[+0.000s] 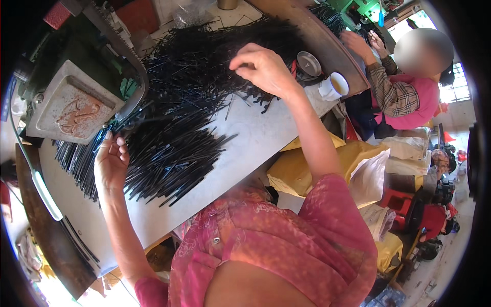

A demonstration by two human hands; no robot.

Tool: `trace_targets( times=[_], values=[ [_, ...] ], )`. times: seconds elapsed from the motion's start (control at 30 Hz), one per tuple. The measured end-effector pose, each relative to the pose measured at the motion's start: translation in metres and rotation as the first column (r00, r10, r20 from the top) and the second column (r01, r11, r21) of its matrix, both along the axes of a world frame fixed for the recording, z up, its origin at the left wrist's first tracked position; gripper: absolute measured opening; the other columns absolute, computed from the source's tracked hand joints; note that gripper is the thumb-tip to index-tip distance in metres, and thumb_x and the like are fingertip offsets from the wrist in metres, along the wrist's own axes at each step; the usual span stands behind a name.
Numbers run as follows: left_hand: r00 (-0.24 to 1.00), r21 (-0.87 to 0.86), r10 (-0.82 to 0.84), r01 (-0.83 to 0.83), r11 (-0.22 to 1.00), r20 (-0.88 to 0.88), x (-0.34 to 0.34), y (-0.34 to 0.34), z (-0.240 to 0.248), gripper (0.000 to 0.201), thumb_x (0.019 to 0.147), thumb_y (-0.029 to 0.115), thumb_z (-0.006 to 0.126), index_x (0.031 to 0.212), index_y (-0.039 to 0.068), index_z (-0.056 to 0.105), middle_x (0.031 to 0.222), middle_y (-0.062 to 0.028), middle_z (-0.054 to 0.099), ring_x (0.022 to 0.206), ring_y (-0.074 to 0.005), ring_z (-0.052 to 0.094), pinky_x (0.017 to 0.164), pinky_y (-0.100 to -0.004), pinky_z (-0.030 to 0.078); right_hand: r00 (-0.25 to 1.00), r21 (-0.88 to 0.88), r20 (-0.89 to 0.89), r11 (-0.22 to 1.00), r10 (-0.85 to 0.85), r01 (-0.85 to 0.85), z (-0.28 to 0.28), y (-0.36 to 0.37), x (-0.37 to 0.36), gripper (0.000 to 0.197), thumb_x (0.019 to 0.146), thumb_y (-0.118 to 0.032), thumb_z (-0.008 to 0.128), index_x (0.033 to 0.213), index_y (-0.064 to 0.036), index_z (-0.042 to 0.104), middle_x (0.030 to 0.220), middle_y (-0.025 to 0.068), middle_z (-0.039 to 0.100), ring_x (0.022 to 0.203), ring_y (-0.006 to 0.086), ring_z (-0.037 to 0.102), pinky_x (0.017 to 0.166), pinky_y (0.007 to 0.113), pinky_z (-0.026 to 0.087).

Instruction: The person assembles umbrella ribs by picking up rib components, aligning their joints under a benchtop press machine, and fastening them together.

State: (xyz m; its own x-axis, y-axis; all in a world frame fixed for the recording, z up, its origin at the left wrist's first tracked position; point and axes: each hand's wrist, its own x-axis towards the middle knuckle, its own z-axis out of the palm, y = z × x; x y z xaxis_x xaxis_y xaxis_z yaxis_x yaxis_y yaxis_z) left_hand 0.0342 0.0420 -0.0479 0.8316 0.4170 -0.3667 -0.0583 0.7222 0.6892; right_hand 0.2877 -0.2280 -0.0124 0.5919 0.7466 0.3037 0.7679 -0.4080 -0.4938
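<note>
My left hand (112, 162) is raised beside the machine's working point, its thumb and fingertips pinched together. Thin dark strips lie right at those fingertips, but what is between them is too small to make out. Over the far heap of tangled black strips (189, 56) hangs my right hand (262, 69), fingers curled in toward the thumb; anything in them is hidden. A neater bundle of straight black strips (176, 161) lies fanned out on the pale tabletop (171, 220), close to my left hand. The green machine has a worn metal plate (76, 107) and a curved dark arm (140, 84).
A white cup of brownish liquid (333, 86) and a round metal lid (309, 64) stand at the table's right end. Yellow sacks (307, 166) sit below it. Beyond, a person in pink (409, 100) works at another green machine. A lit tube lamp (46, 194) is at left.
</note>
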Motion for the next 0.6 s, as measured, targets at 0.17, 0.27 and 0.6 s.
trace_targets(
  times=[0.17,0.27,0.6],
  values=[
    [0.991,0.108,0.101,-0.091,0.990,-0.087,0.006,-0.019,0.015,0.015,0.082,0.012,0.056,0.087,-0.002,0.055,0.085,-0.0141,0.059,0.068,-0.0160,0.058,0.059,-0.0228,0.048,0.946,-0.137,0.317,0.990,0.067,-0.024,-0.030,-0.012,-0.001,0.018,0.069,-0.006,0.063,0.086,-0.0088,0.063,0.098,0.0015,0.049,0.091,0.0200,0.049,0.073,0.033,0.045],
    [1.000,0.097,0.025,-0.025,0.995,-0.002,-0.001,-0.009,0.004,0.010,0.080,0.007,0.055,0.084,-0.001,0.055,0.088,-0.0149,0.058,0.074,-0.0169,0.057,0.061,-0.0254,0.048,0.937,-0.054,0.348,0.999,0.014,0.005,-0.036,-0.005,-0.007,0.016,0.066,-0.004,0.065,0.082,-0.0067,0.062,0.094,0.0019,0.051,0.085,0.0211,0.051,0.070,0.032,0.046],
    [1.000,0.008,-0.026,0.026,1.000,0.016,-0.008,-0.026,0.008,0.012,0.072,0.009,0.059,0.082,0.003,0.054,0.072,-0.0055,0.054,0.054,-0.0071,0.042,0.043,-0.0197,0.034,0.715,0.144,0.613,0.842,0.336,-0.519,0.001,0.063,-0.088,0.021,0.063,-0.009,0.065,0.083,-0.0100,0.059,0.078,0.0020,0.054,0.066,0.0183,0.052,0.054,0.029,0.044]
  ],
)
